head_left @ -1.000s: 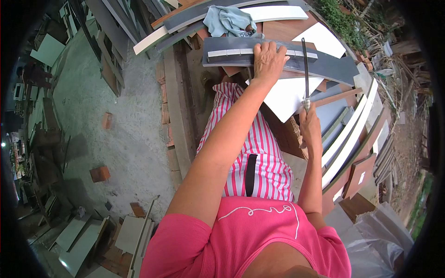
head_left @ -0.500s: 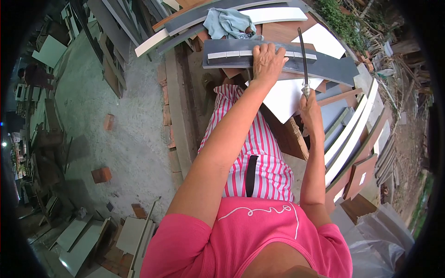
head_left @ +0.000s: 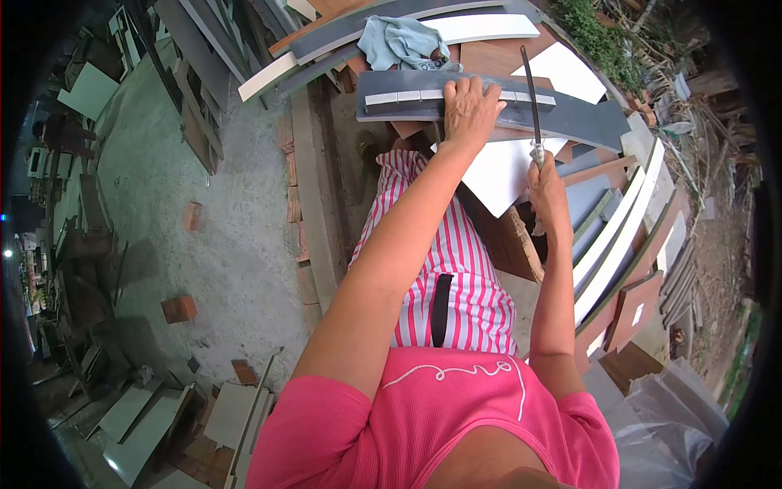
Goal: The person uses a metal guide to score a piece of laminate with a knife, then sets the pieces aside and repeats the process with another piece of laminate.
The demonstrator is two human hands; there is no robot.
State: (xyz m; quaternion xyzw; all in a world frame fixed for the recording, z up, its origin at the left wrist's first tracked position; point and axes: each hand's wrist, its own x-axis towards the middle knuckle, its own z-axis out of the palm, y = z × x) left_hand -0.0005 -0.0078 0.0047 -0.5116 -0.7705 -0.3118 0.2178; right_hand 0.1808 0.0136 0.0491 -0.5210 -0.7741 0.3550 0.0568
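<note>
My left hand [head_left: 470, 114] presses down on a narrow dark strip with a pale segmented edge [head_left: 399, 97], its fingers bent over the far side. The strip lies along a wide grey board [head_left: 586, 120] set crosswise in front of me. In my right hand [head_left: 548, 191] is a long, narrow dark blade [head_left: 532, 94] with a wrapped handle, closed in my fingers. The blade points away from me and crosses over the strip near its right end. A white panel [head_left: 498, 175] lies below the board, between my hands.
A bluish cloth [head_left: 399, 42] lies behind the board. Long white and grey strips [head_left: 623, 232] are stacked at the right, beside a clear plastic sheet [head_left: 664, 420]. Loose bricks [head_left: 178, 309] sit on the concrete floor [head_left: 236, 228] at left, where panels lean [head_left: 195, 98].
The blade tip has shifted slightly up and to the left. My right hand has moved a little; my left hand stays on the strip.
</note>
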